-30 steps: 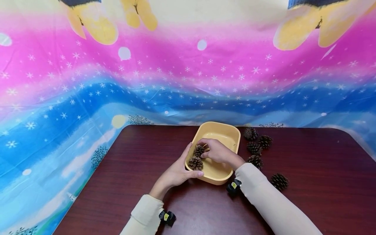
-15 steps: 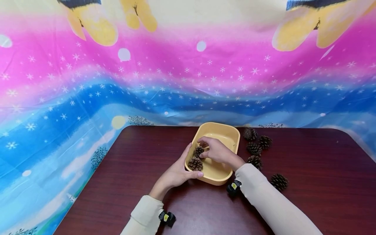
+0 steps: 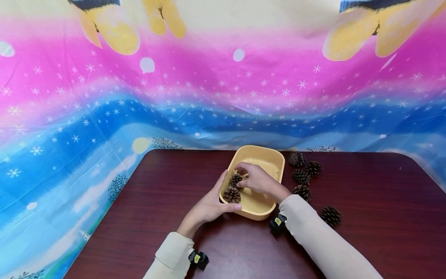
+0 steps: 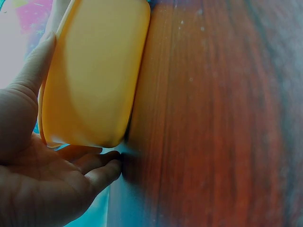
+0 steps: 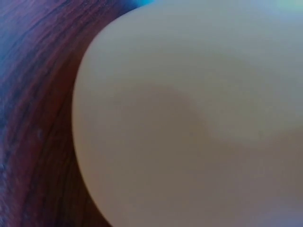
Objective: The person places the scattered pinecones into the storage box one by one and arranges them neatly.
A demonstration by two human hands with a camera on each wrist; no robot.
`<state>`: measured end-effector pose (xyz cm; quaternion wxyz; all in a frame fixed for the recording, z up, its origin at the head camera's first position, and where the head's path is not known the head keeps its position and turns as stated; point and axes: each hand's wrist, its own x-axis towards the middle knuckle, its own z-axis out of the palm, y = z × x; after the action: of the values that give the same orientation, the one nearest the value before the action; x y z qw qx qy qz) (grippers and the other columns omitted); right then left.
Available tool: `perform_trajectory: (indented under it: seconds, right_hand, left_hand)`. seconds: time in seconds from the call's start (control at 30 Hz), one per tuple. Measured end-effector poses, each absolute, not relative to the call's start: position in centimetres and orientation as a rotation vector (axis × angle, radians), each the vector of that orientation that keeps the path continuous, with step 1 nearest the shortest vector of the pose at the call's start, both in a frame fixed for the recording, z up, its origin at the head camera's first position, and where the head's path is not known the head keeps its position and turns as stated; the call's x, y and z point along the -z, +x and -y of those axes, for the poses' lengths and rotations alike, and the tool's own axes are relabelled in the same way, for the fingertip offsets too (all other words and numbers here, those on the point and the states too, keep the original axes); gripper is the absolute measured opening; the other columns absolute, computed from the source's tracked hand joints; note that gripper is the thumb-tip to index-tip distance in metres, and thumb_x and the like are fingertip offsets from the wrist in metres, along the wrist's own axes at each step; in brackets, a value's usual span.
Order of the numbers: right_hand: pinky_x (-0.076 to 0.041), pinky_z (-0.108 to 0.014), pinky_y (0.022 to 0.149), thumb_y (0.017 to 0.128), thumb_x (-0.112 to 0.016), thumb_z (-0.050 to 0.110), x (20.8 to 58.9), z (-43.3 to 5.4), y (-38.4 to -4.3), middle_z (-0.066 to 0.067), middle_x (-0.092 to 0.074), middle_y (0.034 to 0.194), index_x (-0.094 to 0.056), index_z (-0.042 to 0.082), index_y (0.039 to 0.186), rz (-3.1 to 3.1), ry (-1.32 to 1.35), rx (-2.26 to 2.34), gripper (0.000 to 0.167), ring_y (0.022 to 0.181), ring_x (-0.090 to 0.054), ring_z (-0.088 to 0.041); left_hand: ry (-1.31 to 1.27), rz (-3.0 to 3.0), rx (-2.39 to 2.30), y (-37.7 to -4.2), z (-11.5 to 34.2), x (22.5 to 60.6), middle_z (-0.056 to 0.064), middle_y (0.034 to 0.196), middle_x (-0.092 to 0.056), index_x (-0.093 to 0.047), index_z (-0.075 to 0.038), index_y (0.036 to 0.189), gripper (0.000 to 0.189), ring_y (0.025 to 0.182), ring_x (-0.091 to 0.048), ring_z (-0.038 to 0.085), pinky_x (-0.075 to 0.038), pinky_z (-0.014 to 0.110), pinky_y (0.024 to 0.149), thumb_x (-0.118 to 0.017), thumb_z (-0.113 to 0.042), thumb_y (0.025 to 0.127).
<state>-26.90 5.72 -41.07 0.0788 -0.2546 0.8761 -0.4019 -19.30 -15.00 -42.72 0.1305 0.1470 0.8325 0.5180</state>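
Note:
A yellow rectangular box (image 3: 256, 214) stands on the dark red table, two pine cones inside it by its left wall. My left hand (image 3: 208, 205) grips the box at the near left corner, its thumb on the near rim and fingers along the outer wall; the left wrist view shows this hand (image 4: 52, 175) against the box's outside (image 4: 102, 71). Reaching over the right wall, my right hand (image 3: 258, 179) has thumb and fingers curled round the farther pine cone (image 3: 235, 179). The nearer pine cone (image 3: 232, 194) lies beside it. Box wall (image 5: 189, 113) fills most of the right wrist view.
Right of the box, several pine cones (image 3: 301, 176) lie in a loose group, and a single pine cone (image 3: 331, 216) lies nearer, beside my right sleeve (image 3: 313, 228). A printed pink and blue cloth (image 3: 216, 89) hangs behind the table (image 3: 369, 186).

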Motion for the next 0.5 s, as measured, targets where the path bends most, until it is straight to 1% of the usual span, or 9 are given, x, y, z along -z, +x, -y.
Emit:
perform_trajectory:
  seconds: [0.27,0.5]
  right_hand:
    - [-0.051,-0.052,0.110,0.086,-0.082,0.005,41.07,-5.74,-26.88,-0.021,-0.069,0.129,-0.064,-0.001,0.134,-2.630,-0.757,1.208,0.052,0.122,-0.065,-0.036]
    - [-0.051,-0.052,0.109,0.087,-0.082,0.007,40.97,-5.80,-26.85,-0.021,-0.069,0.131,-0.063,-0.001,0.135,-2.651,-0.759,1.199,0.053,0.122,-0.065,-0.036]
  left_hand:
    - [0.414,-2.426,-1.511,-19.25,14.96,42.73,0.017,0.173,-0.024,-0.001,-0.026,0.171,0.121,0.155,-0.032,0.034,-0.022,0.058,0.128,-0.087,-0.034,0.086]
    - [0.415,-2.446,-1.495,-19.21,14.92,42.66,0.018,0.173,-0.024,-0.001,-0.026,0.171,0.120,0.155,-0.031,0.036,-0.024,0.060,0.127,-0.087,-0.034,0.087]
